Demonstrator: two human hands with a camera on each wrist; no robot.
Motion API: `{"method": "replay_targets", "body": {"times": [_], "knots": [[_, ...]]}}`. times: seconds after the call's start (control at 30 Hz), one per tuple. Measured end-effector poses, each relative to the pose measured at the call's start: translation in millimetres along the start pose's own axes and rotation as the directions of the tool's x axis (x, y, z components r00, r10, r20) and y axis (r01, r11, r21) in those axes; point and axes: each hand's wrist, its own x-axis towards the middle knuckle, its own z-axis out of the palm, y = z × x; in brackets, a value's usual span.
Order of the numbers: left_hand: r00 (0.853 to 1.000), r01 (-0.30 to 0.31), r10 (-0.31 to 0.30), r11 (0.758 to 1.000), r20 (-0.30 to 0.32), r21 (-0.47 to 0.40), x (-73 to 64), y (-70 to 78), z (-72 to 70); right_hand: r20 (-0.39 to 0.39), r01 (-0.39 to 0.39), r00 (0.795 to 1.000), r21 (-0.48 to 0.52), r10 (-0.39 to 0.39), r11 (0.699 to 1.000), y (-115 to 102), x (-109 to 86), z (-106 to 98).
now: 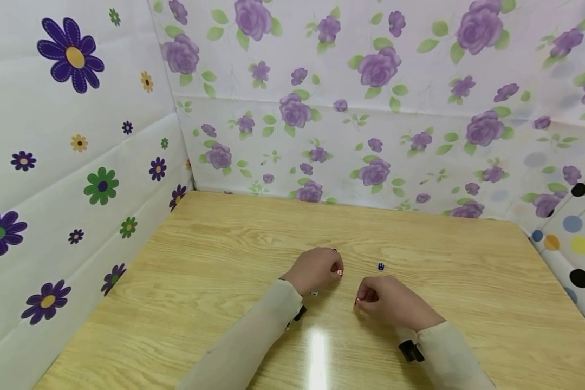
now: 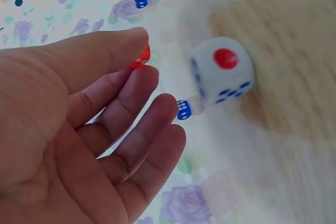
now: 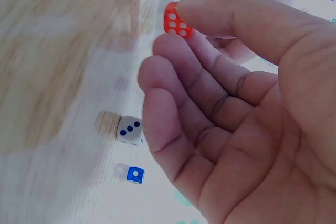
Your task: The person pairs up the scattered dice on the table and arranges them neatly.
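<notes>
My left hand (image 1: 316,268) pinches a red die (image 1: 340,272) between thumb and index finger, just above the table. In the left wrist view this red die (image 2: 140,57) is mostly covered by the fingertips. My right hand (image 1: 392,299) pinches another red die (image 1: 357,301), whose white pips face the camera on the red die (image 3: 177,22) in the right wrist view. A white die (image 1: 314,293) lies beside the left wrist. A second white die (image 3: 129,130) shows beyond the right fingertips. One blue die (image 1: 381,266) lies behind the right hand; another blue die (image 1: 334,250) is partly hidden behind the left.
The wooden table (image 1: 224,233) carries the dice. A flower-printed cloth wall (image 1: 331,141) rises along its back edge, another patterned wall (image 1: 53,189) stands at the left, and a dotted cloth (image 1: 572,238) hangs at the right.
</notes>
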Motion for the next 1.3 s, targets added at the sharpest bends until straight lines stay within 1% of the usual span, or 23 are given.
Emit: {"method": "replay_targets", "body": {"times": [0.23, 0.4, 0.53, 0.67, 0.83, 0.97, 1.17, 1.3], "knots": [[0.999, -0.026, 0.025, 1.000, -0.048, -0.006, -20.1, 4.7, -12.2, -0.053, -0.029, 0.998, -0.009, 0.028, 1.000, -3, -1.0, -5], [0.996, -0.044, 0.043, 0.999, -0.074, -0.007, -35.7, 6.9, -20.9, -0.110, -0.018, 0.994, -0.040, 0.014, 0.999, -5, -1.1, -6], [0.995, -0.063, 0.064, 0.998, -0.083, 0.012, -42.5, 8.1, -25.4, -0.144, -0.021, 0.990, -0.075, 0.010, 0.997, -6, -1.0, -7], [0.995, -0.072, 0.073, 0.997, -0.070, 0.030, -46.1, 9.4, -29.0, -0.152, -0.035, 0.988, -0.102, 0.019, 0.994, -6, -1.8, -7], [0.996, -0.072, 0.073, 0.997, -0.048, 0.020, -49.6, 11.1, -33.0, -0.146, -0.016, 0.989, -0.104, 0.001, 0.994, -7, -2.9, -8], [0.997, -0.074, 0.074, 0.997, -0.014, 0.001, -50.5, 12.4, -33.9, -0.116, -0.003, 0.993, -0.082, -0.006, 0.997, -7, -2.6, -7], [0.997, -0.075, 0.075, 0.997, 0.034, -0.001, -51.1, 13.8, -32.3, -0.084, -0.002, 0.996, -0.070, -0.004, 0.998, -9, -1.6, -4], [0.994, -0.069, 0.070, 0.998, 0.079, -0.013, -52.7, 15.2, -29.9, -0.035, 0.019, 0.999, -0.032, -0.020, 0.999, -9, -1.9, -1]]}}
